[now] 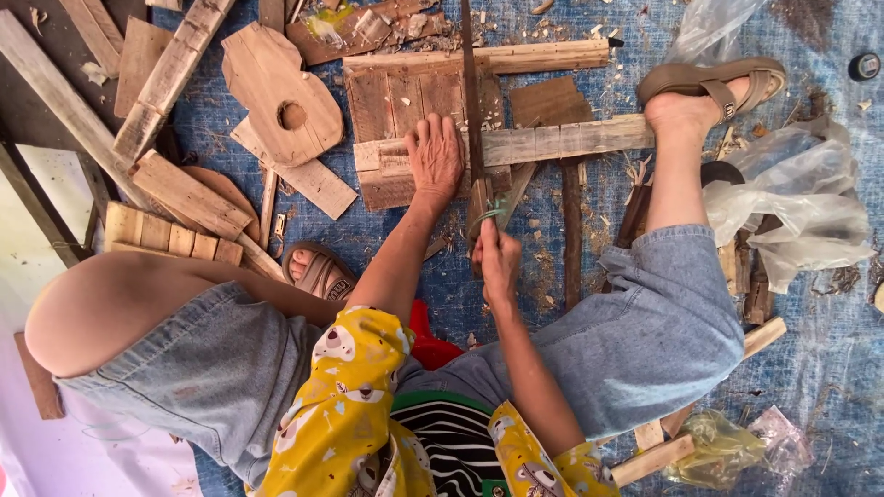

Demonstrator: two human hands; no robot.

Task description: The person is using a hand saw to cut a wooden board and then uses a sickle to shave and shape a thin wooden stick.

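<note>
My left hand (434, 154) lies flat, fingers spread, on a pale wooden slat (552, 140) that crosses a pallet-like board (405, 97). My right hand (498, 257) is closed around the handle of a hand saw (471, 101), whose long narrow blade runs away from me across the slat, just right of my left hand. My right foot in a brown sandal (714, 85) presses down on the slat's far right end. Sawdust lies around the cut.
Scrap planks (170, 78), a cut wooden shape with a round hole (276, 92) and slat bundles (170, 237) lie at left on a blue tarp (829, 368). Crumpled clear plastic bags (792, 198) sit at right. My left sandalled foot (318, 270) rests near centre.
</note>
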